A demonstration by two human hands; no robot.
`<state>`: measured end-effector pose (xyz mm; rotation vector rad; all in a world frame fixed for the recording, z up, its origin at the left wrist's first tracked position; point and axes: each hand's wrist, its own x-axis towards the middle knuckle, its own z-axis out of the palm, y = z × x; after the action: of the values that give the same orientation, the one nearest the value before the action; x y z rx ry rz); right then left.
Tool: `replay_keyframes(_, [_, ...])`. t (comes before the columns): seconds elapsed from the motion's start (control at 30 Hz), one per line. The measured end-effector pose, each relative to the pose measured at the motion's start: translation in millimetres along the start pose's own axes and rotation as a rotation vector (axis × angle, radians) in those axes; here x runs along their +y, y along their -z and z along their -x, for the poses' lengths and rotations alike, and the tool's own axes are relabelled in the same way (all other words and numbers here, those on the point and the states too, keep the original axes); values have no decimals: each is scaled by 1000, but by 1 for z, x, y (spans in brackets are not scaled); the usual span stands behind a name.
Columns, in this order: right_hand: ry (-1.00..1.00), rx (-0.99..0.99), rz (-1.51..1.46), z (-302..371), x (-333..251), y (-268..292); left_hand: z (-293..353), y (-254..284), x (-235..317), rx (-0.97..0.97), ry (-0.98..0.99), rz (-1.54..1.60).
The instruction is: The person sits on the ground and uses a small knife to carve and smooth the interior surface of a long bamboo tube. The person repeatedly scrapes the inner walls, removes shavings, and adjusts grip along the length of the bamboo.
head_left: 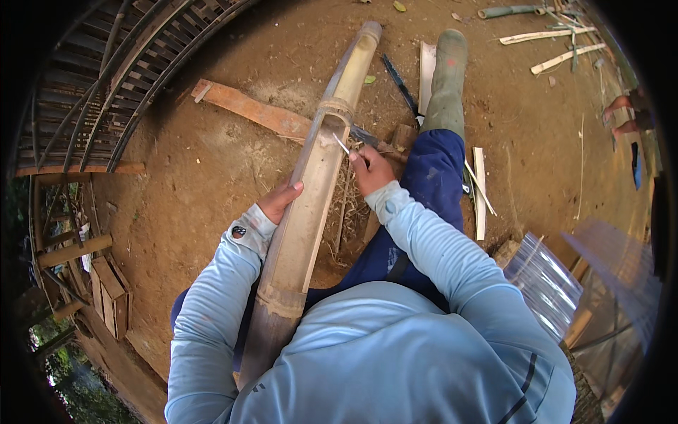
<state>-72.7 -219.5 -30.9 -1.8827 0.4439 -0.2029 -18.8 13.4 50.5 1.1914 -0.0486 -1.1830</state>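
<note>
A thick bamboo pole slants from my lap up and away, its far end reaching past the middle of the ground. Between two of its nodes the upper wall is cut away, leaving a long open trough. My left hand grips the pole's left side, with the thumb on the rim. In my right hand is a knife with a narrow shiny blade; its handle is hidden by my fingers. The blade tip points into the far end of the trough, near the node. Whether it touches the bamboo is hard to see.
An orange-brown plank lies beneath the pole. A long dark blade rests left of my boot. Split bamboo strips lie far right, clear corrugated sheets nearer. Left stands a slatted bamboo structure. Another person's feet show at right.
</note>
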Motion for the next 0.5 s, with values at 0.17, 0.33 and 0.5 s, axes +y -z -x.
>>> replay_keyframes(0.17, [31, -33, 52, -9, -3, 2, -1, 5, -5, 0, -48, -17])
replay_keyframes(0.33, [-21, 5, 20, -28, -8, 7, -3, 8, -5, -24, 6, 11])
replay_keyframes(0.5, [139, -83, 49, -15, -1, 7, -6, 8, -12, 28, -88, -21])
